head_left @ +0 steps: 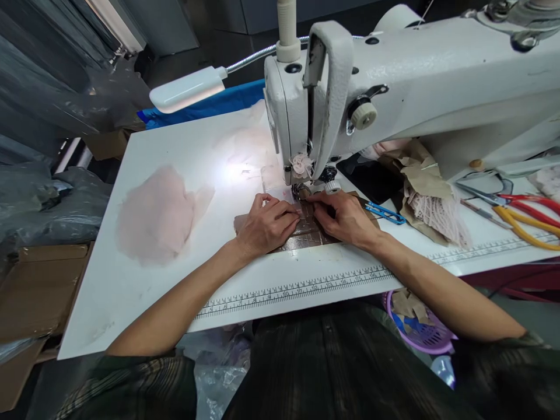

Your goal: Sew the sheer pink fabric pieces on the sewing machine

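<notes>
A white sewing machine (301, 116) stands over the table, with its presser foot (300, 191) low over a sheer pale pink fabric (272, 176). My left hand (270, 224) is left of the foot, its fingers bent and drawn together on the fabric's near edge. Close to the right of the needle area, my right hand (343, 217) has thumb and forefinger pinched; whatever is between them is too small to make out. Under both hands lies a brown, tape-covered patch (301, 240) on the machine bed. The needle tip is hidden.
Crumpled pink tulle (157, 216) lies at left on the white table (109, 291). Right of my hands are blue thread snips (385, 213), a dark phone (371, 178), paper-wrapped pink trim (433, 210) and yellow-handled scissors (525, 227). A lit lamp (188, 88) hangs above; a purple basket (426, 338) sits below.
</notes>
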`<state>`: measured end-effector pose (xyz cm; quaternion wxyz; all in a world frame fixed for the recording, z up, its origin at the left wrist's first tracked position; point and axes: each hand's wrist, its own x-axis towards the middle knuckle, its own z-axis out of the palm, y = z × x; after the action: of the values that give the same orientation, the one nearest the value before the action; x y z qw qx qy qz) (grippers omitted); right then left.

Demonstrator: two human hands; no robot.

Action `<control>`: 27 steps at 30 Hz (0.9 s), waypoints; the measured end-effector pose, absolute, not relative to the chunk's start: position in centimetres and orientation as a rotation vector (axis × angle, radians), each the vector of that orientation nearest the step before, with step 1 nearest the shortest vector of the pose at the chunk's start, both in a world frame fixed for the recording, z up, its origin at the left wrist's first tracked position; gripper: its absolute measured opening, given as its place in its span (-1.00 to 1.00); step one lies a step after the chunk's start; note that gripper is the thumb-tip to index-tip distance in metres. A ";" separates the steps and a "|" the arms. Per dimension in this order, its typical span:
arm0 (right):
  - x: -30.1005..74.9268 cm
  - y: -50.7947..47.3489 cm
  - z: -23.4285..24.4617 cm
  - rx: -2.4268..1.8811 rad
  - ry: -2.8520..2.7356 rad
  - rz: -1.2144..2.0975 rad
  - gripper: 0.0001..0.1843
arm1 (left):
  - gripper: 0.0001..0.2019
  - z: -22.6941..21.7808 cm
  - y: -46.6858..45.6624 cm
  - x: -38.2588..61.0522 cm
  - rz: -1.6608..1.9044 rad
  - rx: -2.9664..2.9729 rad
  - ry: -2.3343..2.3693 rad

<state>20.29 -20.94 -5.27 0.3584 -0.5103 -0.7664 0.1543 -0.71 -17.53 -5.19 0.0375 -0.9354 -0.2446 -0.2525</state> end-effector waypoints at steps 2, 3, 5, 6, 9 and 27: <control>20.3 -20.9 -5.4 -1.312 -1.984 0.395 -0.70 | -0.83 -5.1 -17.5 -0.8 -0.743 -2.889 -0.730; 20.3 -20.9 -5.5 -1.313 -1.986 0.394 -0.70 | -0.83 -5.0 -17.5 -0.9 -0.725 -2.901 -0.712; 20.4 -20.9 -5.6 -1.314 -1.986 0.392 -0.71 | -0.82 -4.7 -17.5 -1.0 -0.682 -2.927 -0.673; 20.5 -20.8 -5.6 -1.312 -1.988 0.395 -0.71 | -0.82 -4.5 -17.5 -1.1 -0.662 -2.940 -0.654; 20.8 -20.8 -5.5 -1.281 -2.054 0.418 -0.69 | -0.80 -4.1 -17.5 -1.3 -0.623 -2.972 -0.608; 20.7 -21.1 -5.3 -1.362 -2.442 0.161 -0.58 | -0.76 -3.8 -17.7 -1.5 -0.589 -2.954 -0.685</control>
<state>20.70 -21.14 -5.27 0.1697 -0.4794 -0.8592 0.0565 -1.47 -17.66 -3.81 0.0265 -0.9559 -0.2217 -0.1905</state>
